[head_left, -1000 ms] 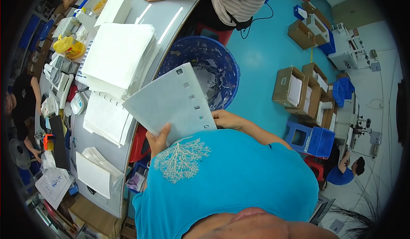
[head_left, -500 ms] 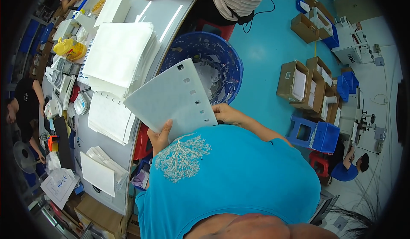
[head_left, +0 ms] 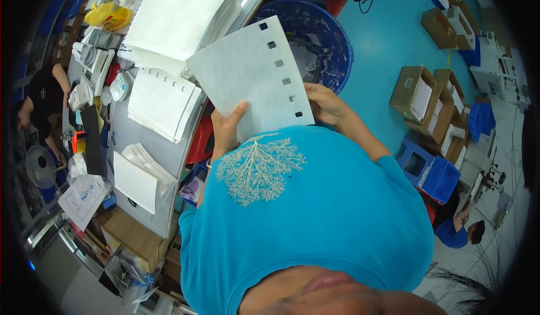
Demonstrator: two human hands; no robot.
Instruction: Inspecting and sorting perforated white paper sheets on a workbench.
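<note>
Plainly, in the head view, holds a white sheet (head_left: 250, 70) with square holes along its right edge, up before the turquoise shirt (head_left: 315, 213) and partly covering the blue bin (head_left: 336, 39). Grips its lower left part with the left hand (head_left: 228, 126), thumb on the face, other fingers hidden behind. Meets its right edge with the right hand (head_left: 331, 105), fingers bent; impossible to say whether pinching it. Has on the left a pale grey table (head_left: 121, 140), bearing a tall paper stack (head_left: 177, 19), a lower punched stack (head_left: 163, 104) just below, folded white paper (head_left: 136, 180) nearer, and a yellow container (head_left: 109, 16) among small clutter. Beyond the table, a fan (head_left: 41, 167) and a person in black (head_left: 42, 95). To the right, across a blue floor (head_left: 377, 39), cardboard boxes (head_left: 400, 90) with paper inside, a blue crate (head_left: 441, 180), and a person in blue (head_left: 450, 233) farther off.
</note>
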